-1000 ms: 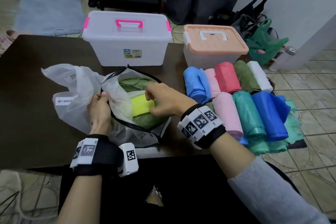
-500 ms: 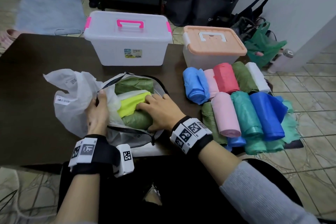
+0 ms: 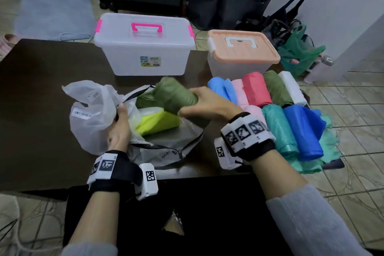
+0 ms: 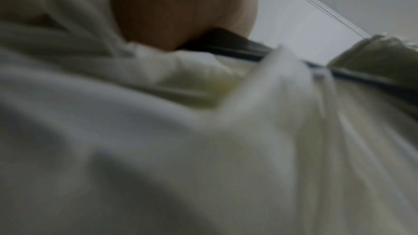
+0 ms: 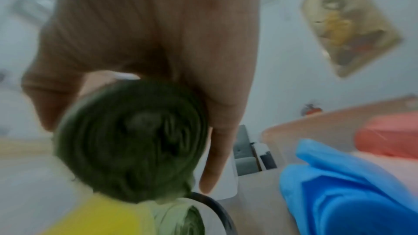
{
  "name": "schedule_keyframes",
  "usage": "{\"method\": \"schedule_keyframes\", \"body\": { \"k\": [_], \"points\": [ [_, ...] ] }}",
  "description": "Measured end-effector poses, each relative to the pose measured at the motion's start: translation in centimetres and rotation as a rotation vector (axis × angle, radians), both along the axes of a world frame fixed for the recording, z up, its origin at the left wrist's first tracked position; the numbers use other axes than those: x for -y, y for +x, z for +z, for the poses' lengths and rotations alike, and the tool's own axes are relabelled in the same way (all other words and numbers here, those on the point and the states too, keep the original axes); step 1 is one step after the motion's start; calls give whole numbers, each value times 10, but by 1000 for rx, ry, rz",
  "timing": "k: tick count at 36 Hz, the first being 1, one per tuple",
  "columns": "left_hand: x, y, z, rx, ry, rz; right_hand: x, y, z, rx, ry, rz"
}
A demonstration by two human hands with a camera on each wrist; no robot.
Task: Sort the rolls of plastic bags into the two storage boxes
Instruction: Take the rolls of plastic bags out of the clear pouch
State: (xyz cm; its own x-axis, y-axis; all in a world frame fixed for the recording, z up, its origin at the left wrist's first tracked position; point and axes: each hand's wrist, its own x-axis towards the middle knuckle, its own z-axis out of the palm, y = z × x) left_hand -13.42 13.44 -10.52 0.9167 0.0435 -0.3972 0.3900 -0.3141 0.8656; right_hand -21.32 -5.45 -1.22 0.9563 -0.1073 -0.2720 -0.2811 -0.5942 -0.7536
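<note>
2 boxes [image 3: 145,48] lidded | rolls [image 3: 270,100] btwn R hand [image 3: 207,104], peach box [image 3: 241,54]

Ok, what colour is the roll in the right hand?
Olive green roll; clearest in the head view.

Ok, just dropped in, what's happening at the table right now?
A person is emptying a bag of plastic-bag rolls. The right hand grips an olive roll, lifted above the grey pouch, while the left hand holds the white bag at the pouch's edge. A yellow roll remains inside. More rolls lie in rows to the right. Both boxes, pink-handled and orange-lidded, are closed.
</note>
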Motion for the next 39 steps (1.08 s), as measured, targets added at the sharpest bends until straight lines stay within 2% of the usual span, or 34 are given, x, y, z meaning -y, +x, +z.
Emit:
{"method": "schedule_keyframes", "body": {
  "k": [3,6,8,10,12,16,23,29,33,36,37,39],
  "points": [
    [1,0,-1,-21,12,0,14,-6,7,99,178,-199],
    [3,0,-3,-37,3,23,31,-3,8,210,163,-417],
    [5,0,-5,-41,7,44,45,7,1,260,72,-606],
    [8,-2,-5,-50,9,47,58,14,-2,233,-99,-758],
    [10,-5,-5,-59,6,43,69,20,-5,121,-265,-815],
    [12,-7,-5,-49,7,40,80,32,-13,-26,-413,-867],
    [10,-4,-9,-32,-30,76,78,31,-49,-247,-639,-712],
    [11,-5,-9,-14,-44,80,78,29,-50,-287,-657,-670],
    [10,-4,-11,-10,-28,83,56,27,-38,-191,-776,-681],
    [10,-4,-12,-26,-19,79,23,25,-30,39,-885,-614],
    [10,-5,-12,-36,-14,74,11,25,-29,122,-852,-512],
    [10,-5,-11,-35,-11,72,-14,22,-32,192,-660,-187]
  ]
}}
